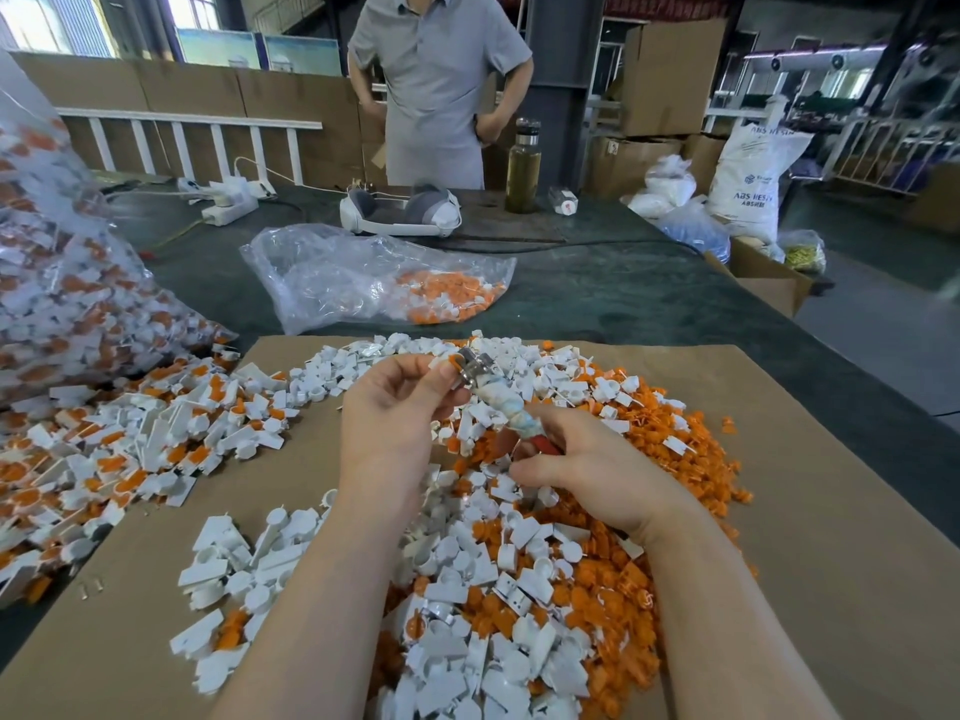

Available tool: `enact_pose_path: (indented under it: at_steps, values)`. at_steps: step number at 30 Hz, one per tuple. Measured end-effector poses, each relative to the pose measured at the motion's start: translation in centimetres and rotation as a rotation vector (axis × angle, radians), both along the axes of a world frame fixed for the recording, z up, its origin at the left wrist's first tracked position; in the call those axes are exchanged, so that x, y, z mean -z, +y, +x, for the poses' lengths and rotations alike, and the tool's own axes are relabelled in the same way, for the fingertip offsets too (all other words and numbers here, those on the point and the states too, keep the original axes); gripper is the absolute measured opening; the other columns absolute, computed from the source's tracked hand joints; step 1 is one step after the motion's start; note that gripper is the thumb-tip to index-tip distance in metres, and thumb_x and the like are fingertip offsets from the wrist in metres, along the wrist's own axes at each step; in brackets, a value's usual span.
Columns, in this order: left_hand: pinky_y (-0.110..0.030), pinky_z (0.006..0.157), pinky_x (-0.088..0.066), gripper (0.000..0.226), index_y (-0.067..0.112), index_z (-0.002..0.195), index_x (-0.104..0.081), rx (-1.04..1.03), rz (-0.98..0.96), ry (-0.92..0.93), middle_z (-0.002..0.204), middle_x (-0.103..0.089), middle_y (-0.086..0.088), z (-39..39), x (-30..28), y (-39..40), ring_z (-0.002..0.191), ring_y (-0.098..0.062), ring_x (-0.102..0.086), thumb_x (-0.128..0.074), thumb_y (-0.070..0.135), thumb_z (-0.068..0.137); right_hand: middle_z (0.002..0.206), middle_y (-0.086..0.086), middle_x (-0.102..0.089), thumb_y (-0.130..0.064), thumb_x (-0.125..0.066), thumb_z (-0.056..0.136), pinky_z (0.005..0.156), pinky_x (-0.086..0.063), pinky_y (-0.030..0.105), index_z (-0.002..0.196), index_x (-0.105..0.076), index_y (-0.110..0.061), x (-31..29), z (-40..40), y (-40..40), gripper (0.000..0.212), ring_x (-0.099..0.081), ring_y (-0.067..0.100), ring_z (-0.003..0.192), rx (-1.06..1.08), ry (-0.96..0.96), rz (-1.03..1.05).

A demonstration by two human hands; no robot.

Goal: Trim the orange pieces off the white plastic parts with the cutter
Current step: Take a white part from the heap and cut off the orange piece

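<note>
My right hand (582,470) grips the cutter (498,402) by its red, tape-wrapped handles, with the metal jaws pointing up and left. My left hand (400,407) pinches a small white plastic part with an orange piece (451,362) at the cutter's jaws. Both hands hover over a cardboard sheet (810,511). Loose white parts (467,646) and cut orange pieces (670,439) lie heaped under and around my hands. Uncut white-and-orange parts (130,449) spread out at the left.
A big clear bag of uncut parts (57,283) leans at the far left. Another clear bag (374,275) with orange pieces lies behind the cardboard. A person in grey (439,85) stands across the table, near a headset (400,210), a bottle (522,168) and a power strip (228,200).
</note>
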State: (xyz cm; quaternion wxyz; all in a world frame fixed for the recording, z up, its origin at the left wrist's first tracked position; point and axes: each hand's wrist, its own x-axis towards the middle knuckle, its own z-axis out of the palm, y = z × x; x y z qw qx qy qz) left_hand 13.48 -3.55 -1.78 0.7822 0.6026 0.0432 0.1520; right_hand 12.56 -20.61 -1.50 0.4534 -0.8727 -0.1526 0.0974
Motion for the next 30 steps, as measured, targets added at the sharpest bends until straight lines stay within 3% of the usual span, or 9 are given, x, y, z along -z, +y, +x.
enact_pose_path:
  at_steps: [2, 6, 10, 12, 18, 20, 22, 25, 30]
  values:
    - [-0.021, 0.07, -0.06, 0.008, 0.009, 0.084, -0.066, -0.004, 0.004, -0.007, 0.064, -0.07, 0.007, 0.0, 0.0, 0.0, 0.061, -0.008, -0.069, -0.066, 0.004, 0.09, 0.084, 0.01, -0.063, -0.022, -0.068, 0.084, 0.072, -0.049, 0.041, 0.099, -0.064, -0.018, 0.0, 0.0, 0.2, 0.016, -0.059, 0.024, 0.073, -0.005, -0.027, -0.004]
    - [-0.02, 0.069, -0.059, 0.008, 0.009, 0.084, -0.066, -0.012, 0.012, -0.013, 0.063, -0.07, 0.008, 0.0, 0.1, 0.1, 0.061, -0.007, -0.069, -0.067, 0.004, 0.089, 0.06, -0.014, -0.053, -0.011, -0.064, 0.084, 0.054, -0.039, 0.024, 0.092, -0.066, -0.016, 0.2, 0.1, 0.3, 0.009, -0.046, 0.001, 0.053, 0.009, -0.054, -0.021]
    - [-0.017, 0.065, -0.057, 0.01, 0.01, 0.083, -0.065, -0.019, 0.004, -0.015, 0.062, -0.069, 0.01, -0.1, 0.1, 0.1, 0.059, -0.005, -0.068, -0.066, 0.003, 0.09, 0.066, -0.008, -0.057, -0.002, -0.058, 0.084, 0.06, -0.047, 0.034, 0.08, -0.065, -0.024, -0.1, 0.0, 0.7, 0.024, -0.056, 0.015, 0.061, 0.021, -0.081, -0.075]
    - [-0.016, 0.064, -0.057, 0.011, 0.01, 0.082, -0.065, -0.013, -0.009, -0.006, 0.062, -0.069, 0.01, 0.0, 0.1, 0.2, 0.058, -0.004, -0.068, -0.066, 0.003, 0.09, 0.068, -0.009, -0.058, 0.0, -0.056, 0.083, 0.061, -0.048, 0.034, 0.079, -0.064, -0.025, -0.2, 0.0, 0.9, 0.026, -0.057, 0.014, 0.063, 0.022, -0.089, -0.088]
    - [-0.022, 0.067, -0.058, 0.008, 0.012, 0.082, -0.067, 0.053, -0.088, 0.095, 0.069, -0.073, 0.004, -0.1, 0.2, 0.9, 0.066, -0.009, -0.071, -0.068, 0.007, 0.089, 0.081, -0.001, -0.064, -0.008, -0.058, 0.086, 0.067, -0.051, 0.039, 0.084, -0.063, -0.022, 0.2, 0.1, 1.1, 0.015, -0.061, 0.018, 0.071, 0.037, -0.135, -0.122]
    - [-0.023, 0.065, -0.059, 0.004, 0.01, 0.091, -0.068, 0.045, -0.227, 0.164, 0.081, -0.077, -0.001, 0.0, 0.1, 1.6, 0.074, -0.011, -0.074, -0.069, 0.01, 0.087, 0.08, 0.0, -0.062, -0.013, -0.06, 0.087, 0.065, -0.049, 0.041, 0.087, -0.062, -0.018, 0.5, 0.2, 1.1, 0.005, -0.058, 0.016, 0.07, 0.069, -0.176, -0.15]
    - [-0.021, 0.063, -0.059, 0.017, 0.007, 0.103, -0.067, -0.011, -0.435, 0.245, 0.091, -0.078, -0.006, 0.4, -0.1, 2.9, 0.081, -0.012, -0.075, -0.068, 0.012, 0.087, 0.081, -0.003, -0.062, -0.015, -0.06, 0.087, 0.061, -0.048, 0.035, 0.087, -0.061, -0.022, 0.7, 0.3, 1.0, 0.007, -0.057, 0.011, 0.068, 0.114, -0.199, -0.139]
    - [-0.018, 0.062, -0.058, 0.021, 0.006, 0.112, -0.064, -0.164, -0.723, 0.27, 0.087, -0.078, -0.006, 0.8, 0.1, 5.6, 0.078, -0.008, -0.075, -0.064, 0.013, 0.092, 0.083, -0.005, -0.063, -0.017, -0.058, 0.088, 0.061, -0.049, 0.033, 0.09, -0.061, -0.023, 1.0, 0.7, 0.7, 0.007, -0.06, 0.014, 0.072, 0.218, -0.226, -0.123]
    - [-0.018, 0.065, -0.058, 0.019, 0.007, 0.116, -0.061, -0.313, -1.078, 0.16, 0.082, -0.077, -0.005, 0.9, 0.6, 9.2, 0.076, -0.008, -0.075, -0.053, 0.011, 0.1, 0.078, -0.005, -0.064, -0.02, -0.057, 0.089, 0.052, -0.04, 0.025, 0.086, -0.062, -0.02, 1.5, 1.4, 0.0, 0.006, -0.057, 0.013, 0.066, 0.379, -0.276, -0.174]
